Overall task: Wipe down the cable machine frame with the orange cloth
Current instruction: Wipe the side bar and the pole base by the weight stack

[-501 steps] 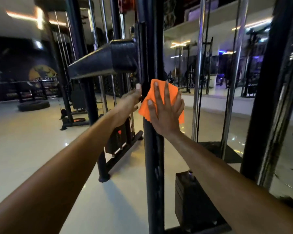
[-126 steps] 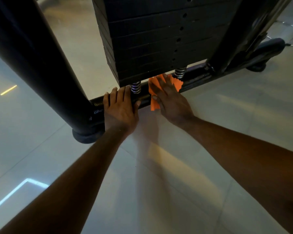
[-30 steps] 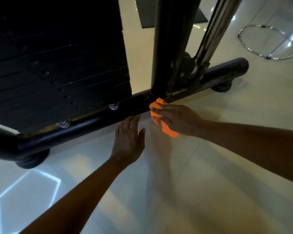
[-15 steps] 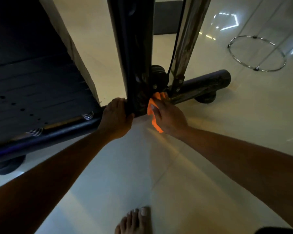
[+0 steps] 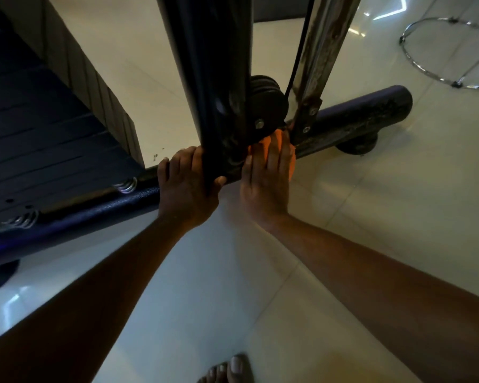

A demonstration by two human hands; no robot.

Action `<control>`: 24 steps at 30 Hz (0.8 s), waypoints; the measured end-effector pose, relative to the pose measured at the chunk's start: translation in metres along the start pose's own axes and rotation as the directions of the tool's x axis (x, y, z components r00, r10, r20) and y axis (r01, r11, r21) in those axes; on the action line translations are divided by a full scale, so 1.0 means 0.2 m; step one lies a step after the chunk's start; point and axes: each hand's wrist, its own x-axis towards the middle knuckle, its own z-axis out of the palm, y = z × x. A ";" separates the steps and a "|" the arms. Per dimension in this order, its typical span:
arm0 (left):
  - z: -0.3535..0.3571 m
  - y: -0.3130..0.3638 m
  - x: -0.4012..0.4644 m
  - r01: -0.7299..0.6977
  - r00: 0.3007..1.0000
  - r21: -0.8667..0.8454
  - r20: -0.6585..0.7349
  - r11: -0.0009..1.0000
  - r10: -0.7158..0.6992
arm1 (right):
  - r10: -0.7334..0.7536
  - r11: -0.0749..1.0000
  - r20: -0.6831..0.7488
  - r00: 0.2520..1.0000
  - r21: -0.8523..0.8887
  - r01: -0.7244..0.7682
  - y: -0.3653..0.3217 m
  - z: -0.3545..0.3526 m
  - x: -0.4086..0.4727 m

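The cable machine's black upright post (image 5: 210, 64) meets its floor bar (image 5: 354, 120) low in the head view. My left hand (image 5: 187, 183) grips the foot of the post, thumb wrapped round its front. My right hand (image 5: 266, 175) presses the orange cloth (image 5: 292, 164) with straight fingers against the base joint, just under the black pulley (image 5: 266, 103). Most of the cloth is hidden beneath my palm; only orange edges show.
The black weight stack (image 5: 39, 128) with its springs sits at the left over the floor bar. A chrome guide rod (image 5: 324, 45) and a cable rise right of the post. A chrome ring stand (image 5: 451, 51) lies far right. My bare toes (image 5: 227, 369) show on the tiled floor.
My right hand has flattened over the cloth and pushed it up against the joint under the pulley. My left hand keeps its grip at the foot of the post.
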 end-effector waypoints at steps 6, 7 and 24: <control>0.01 0.02 -0.02 0.017 0.998 0.042 -0.053 0.999 -0.015 | -0.391 0.911 0.045 0.919 -0.124 0.393 0.38 -0.12 0.05; 0.02 0.02 -0.01 0.012 0.998 0.051 -0.059 0.999 -0.009 | -0.365 0.924 0.014 0.931 -0.113 0.364 0.36 -0.12 0.05; 0.05 0.15 -0.22 0.051 0.997 0.037 -0.053 0.998 -0.049 | -0.201 0.969 0.209 0.957 0.186 0.163 0.27 -0.35 -0.01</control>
